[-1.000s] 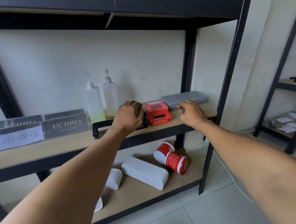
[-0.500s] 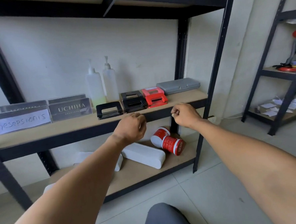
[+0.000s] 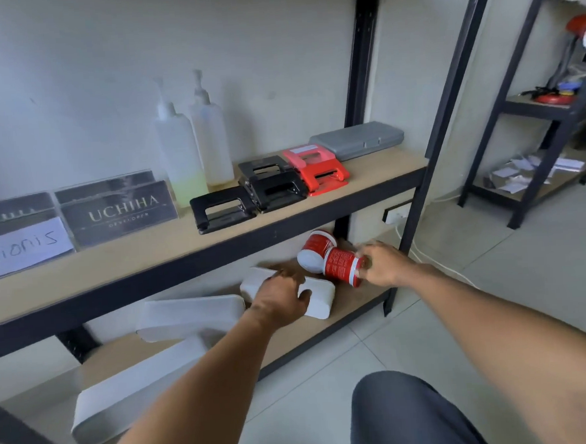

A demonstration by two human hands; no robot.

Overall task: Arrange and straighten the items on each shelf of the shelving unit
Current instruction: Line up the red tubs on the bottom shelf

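Observation:
On the bottom shelf (image 3: 356,298) my left hand (image 3: 282,298) lies over a white oblong box (image 3: 321,299), thumb across its top, gripping it. My right hand (image 3: 381,264) grips the lid end of a red can (image 3: 338,263) lying on its side. A second red can (image 3: 315,249) lies tipped behind it. Two more white boxes (image 3: 187,317) (image 3: 134,393) lie askew to the left. On the middle shelf (image 3: 377,172) stand name plates (image 3: 119,212), two clear bottles (image 3: 179,153), two black hole punches (image 3: 224,209), a red punch (image 3: 319,168) and a grey case (image 3: 358,139).
The unit's black front post (image 3: 428,151) rises right of my right hand. A wall socket (image 3: 395,213) with a white cable sits behind it. A second shelving unit (image 3: 533,138) holding papers and a lamp stands at the right. My knee (image 3: 409,413) is low in view.
Both hands have dropped from the middle shelf's front edge to the bottom shelf. The left now holds a white box and the right a red can. The view has tilted downward.

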